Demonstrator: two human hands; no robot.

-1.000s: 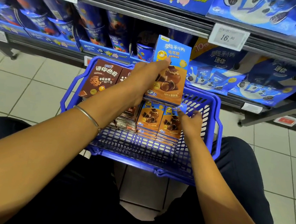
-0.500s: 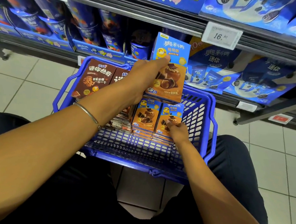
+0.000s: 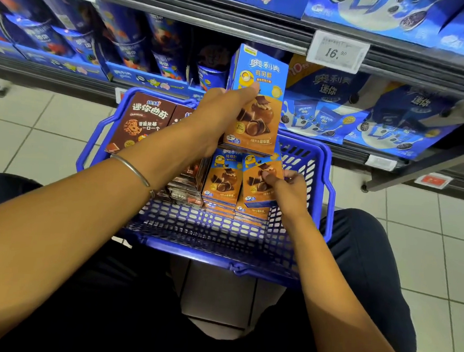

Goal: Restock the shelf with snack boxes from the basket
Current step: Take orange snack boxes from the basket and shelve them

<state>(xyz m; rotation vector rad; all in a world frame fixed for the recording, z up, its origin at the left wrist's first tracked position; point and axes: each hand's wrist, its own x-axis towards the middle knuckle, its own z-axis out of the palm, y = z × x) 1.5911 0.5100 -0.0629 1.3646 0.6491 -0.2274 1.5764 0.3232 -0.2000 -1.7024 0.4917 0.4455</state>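
**Snack box** (image 3: 258,103) raised above the far rim of the basket (image 3: 327,182), upright and facing us. It stands in front of the shelf (image 3: 54,68) but is not yet on it. The left hand (image 3: 224,112) grips it by its left edge, thumb across the printed front, the fingers hidden behind. This grip matches the two earlier views.

The change lies inside the basket. A second ago the right hand (image 3: 287,188) reached toward the right edge of the stacks. Now its thumb and fingers pinch the top box (image 3: 257,188) of the right-hand stack, which sits tilted beside its neighbour (image 3: 221,177). We judge that a second box is being taken up, so two may reach the shelf in one trip.

Hand states: the left is closed round the raised box. The right is narrowly closed in a pinch on the box in the basket.

At the basket's left side stand brown biscuit boxes (image 3: 141,122), partly behind the left forearm, which carries a thin bracelet (image 3: 135,169). Beyond the basket, blue packs (image 3: 326,100) fill the shelf, and a price tag (image 3: 338,51) hangs above them. The basket sits between the person's knees, over a tiled floor (image 3: 36,134).
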